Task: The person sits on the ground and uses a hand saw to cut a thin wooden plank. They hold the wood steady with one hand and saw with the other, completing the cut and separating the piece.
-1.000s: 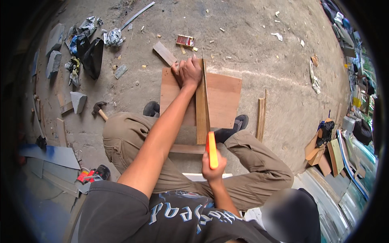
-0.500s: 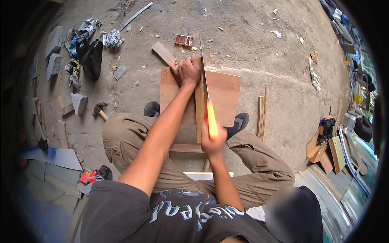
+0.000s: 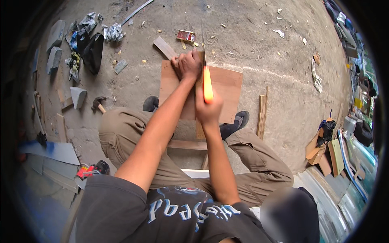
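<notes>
My right hand (image 3: 210,108) is closed around the orange-yellow handle of a handsaw (image 3: 207,86). Its thin blade points away from me, seen edge-on along the right side of a narrow wooden strip (image 3: 200,128). Near the strip's far end, my left hand (image 3: 188,65) grips it with bent fingers and presses it down. Beneath the strip is a flat brown wooden board (image 3: 227,91). A short wood offcut (image 3: 164,47) sticks out past the board beside my left hand. How deep the blade sits in the wood cannot be made out.
A red packet (image 3: 186,35) and scattered wood bits lie on the concrete beyond the board. To the left are a hammer (image 3: 98,104), grey blocks (image 3: 54,60) and a black bag (image 3: 92,52). Wooden strips (image 3: 261,115) lie to the right, with cardboard pieces (image 3: 313,153) farther out.
My right hand has pushed the saw away from me along the strip, so its handle is now closer to my left hand. My left hand keeps its hold on the strip.
</notes>
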### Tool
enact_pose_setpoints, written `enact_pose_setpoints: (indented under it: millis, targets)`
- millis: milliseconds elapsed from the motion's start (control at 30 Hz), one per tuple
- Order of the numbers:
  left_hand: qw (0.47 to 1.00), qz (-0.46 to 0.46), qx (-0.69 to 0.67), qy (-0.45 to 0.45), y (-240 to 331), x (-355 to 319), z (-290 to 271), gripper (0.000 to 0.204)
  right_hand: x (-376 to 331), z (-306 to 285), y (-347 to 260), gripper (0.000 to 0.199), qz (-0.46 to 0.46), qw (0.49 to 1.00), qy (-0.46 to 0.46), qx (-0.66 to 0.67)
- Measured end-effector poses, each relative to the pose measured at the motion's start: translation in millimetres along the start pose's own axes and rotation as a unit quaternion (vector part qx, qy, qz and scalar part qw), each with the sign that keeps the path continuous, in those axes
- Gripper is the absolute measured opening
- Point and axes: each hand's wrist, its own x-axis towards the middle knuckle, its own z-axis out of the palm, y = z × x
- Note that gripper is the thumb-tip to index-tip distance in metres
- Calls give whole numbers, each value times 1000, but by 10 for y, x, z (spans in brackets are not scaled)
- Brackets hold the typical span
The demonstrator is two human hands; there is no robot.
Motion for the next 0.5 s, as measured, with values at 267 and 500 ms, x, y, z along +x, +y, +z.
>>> enact_pose_setpoints:
  millis: [267,500]
  targets:
    - [1000,-21,-11,20,45,-45,-26,54,-1222,-736,-44,6,-65,997,-33,-9]
    - [1000,-9,-10,13,-8,-54,-12,55,-25,-43,20,17,18,999,-14,24]
